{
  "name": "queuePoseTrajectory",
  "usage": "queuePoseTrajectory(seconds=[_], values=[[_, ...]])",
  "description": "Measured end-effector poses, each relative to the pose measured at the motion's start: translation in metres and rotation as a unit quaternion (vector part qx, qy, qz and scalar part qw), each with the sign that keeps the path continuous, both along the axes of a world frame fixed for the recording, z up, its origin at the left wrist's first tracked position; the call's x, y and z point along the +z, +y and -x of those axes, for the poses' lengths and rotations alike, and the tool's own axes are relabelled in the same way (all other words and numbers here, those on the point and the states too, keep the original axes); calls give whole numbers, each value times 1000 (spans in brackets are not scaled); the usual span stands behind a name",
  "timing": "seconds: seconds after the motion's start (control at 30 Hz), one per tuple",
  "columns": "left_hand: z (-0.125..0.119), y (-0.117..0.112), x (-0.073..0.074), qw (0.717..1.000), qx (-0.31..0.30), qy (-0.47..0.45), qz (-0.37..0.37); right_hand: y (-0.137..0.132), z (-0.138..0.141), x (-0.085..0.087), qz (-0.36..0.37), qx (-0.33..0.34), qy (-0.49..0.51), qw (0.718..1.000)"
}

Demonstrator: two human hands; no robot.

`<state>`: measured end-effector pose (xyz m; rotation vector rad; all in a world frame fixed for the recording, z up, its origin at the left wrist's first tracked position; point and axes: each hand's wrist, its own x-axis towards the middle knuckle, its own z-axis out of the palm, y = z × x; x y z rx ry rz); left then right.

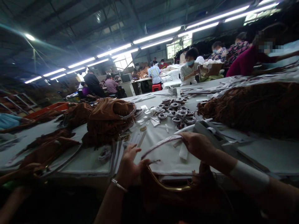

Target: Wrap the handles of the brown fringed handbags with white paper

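Observation:
A long, curved bag strap in whitish wrapping arches between my hands. My right hand is closed on its upper end, with a pale band around the forearm. At the strap's lower end is my left hand, its thumb by the corner of a brown bag and its index finger raised; the exact grip is partly hidden. Below my hands, the bag's opening curves with a shiny gold-coloured edge. Much of its body is in deep shadow. A small strap tip shows just right of my left thumb.
On the white table lie several coiled wrapped straps, a stack of brown bags, and a large brown pile at right. A grey dispenser-like device stands behind my right hand. A co-worker's hand is at left; several people work beyond.

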<state>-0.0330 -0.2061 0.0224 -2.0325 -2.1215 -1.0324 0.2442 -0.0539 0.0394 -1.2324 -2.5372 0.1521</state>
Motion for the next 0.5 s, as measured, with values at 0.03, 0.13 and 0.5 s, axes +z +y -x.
queuePoseTrajectory(seconds=[0.03,0.13,0.5], values=[[-7,6,12,1000,-20,11,-19,1,3,2,0,4,1,1000],[-36,36,33,991,-127,47,-18,-2,12,4,1,19,-3,1000],[-71,108,37,968,-210,108,84,-17,21,23,-154,117,12,981]])
